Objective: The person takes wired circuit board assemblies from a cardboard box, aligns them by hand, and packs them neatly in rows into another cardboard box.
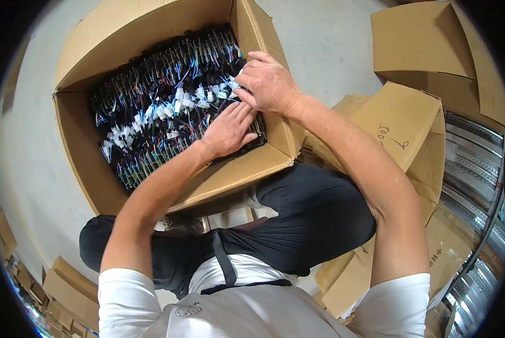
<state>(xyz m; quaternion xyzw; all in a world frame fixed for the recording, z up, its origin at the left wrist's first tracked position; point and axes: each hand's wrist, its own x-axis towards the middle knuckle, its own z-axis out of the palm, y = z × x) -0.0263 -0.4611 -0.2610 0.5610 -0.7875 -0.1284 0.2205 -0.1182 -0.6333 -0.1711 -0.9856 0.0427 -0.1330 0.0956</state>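
Crouching low, a person in a white shirt (252, 315) and dark apron (297, 225) is leaning over an open cardboard box (89, 169) on the grey floor (21, 141); the left hand (230, 130) is lying flat, fingers loosely together, on the black wire harnesses (151, 129) packed inside; just beyond, the right hand (268, 84) is curling its fingers onto the white connectors (185, 101), touching the left fingertips; flattened cartons (410, 124) are lying to the right, with more (427, 39) farther off.
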